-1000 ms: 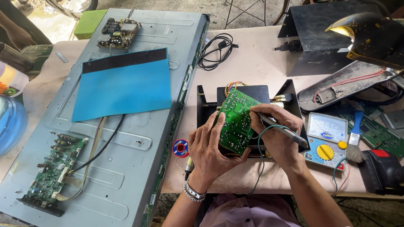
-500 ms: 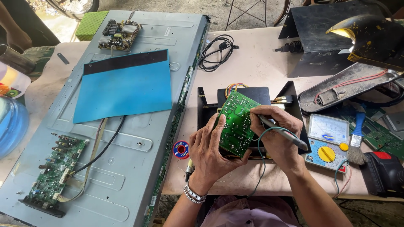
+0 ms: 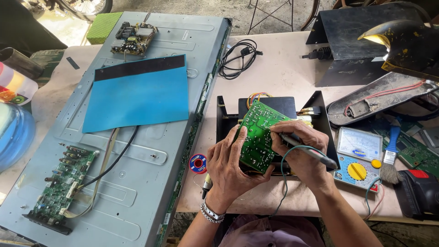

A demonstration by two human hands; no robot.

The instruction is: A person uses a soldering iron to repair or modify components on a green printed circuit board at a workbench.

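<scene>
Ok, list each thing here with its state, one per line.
Green circuit board: tilted up, held by left hand.
Soldering iron: in right hand, tip on the board.
Desk lamp: lit.
Black cable: coiled, unplugged.
Blue sheet: flat on panel.

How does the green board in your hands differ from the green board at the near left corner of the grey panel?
The held circuit board is tilted up over the black housing, gripped by the left hand, while the right hand puts a probe to it. The corner board lies flat on the grey panel, untouched. The held one shows its bare solder side; the corner one shows components and connectors. Both are green.
</scene>
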